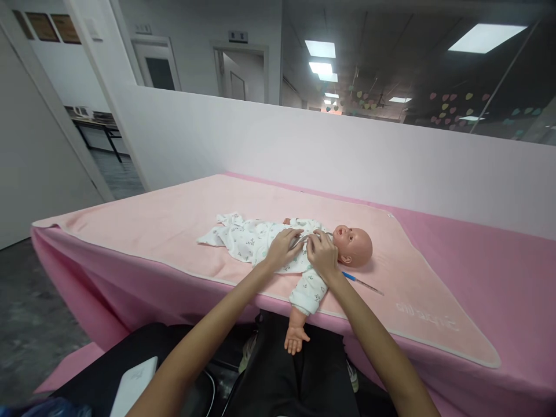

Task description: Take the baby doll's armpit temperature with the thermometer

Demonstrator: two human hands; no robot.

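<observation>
Doll (299,266), one in number, lies on its back near the front edge of the pink-covered tabletop (464,260), head to the right. Its body is inside one white patterned garment (245,240), which leaves the head and two small hands bare; one sleeved arm hangs over the edge, its hand (296,337) spread open, while the other hand shows at the far side. Two hands work at the doll's upper chest: the left hand (284,249) lies on the garment with fingers bent and close together, the right hand (322,252) sits just beside it by the neck, fingers curled narrow. A thin greyish strip (303,238) shows between them — whether either hand pinches it or the cloth, I cannot tell. One slim stick with a blue end (364,282) lies just beside the doll, on the near side of its head. Beneath everything is one pale pink towel (160,217) with faint lettering at its right corner. One flat white object (134,387) rests at lower left, on something black. Beyond the tabletop stands a low white wall (325,147) — above it, several ceiling lights (487,38) and many heart shapes (452,107).
</observation>
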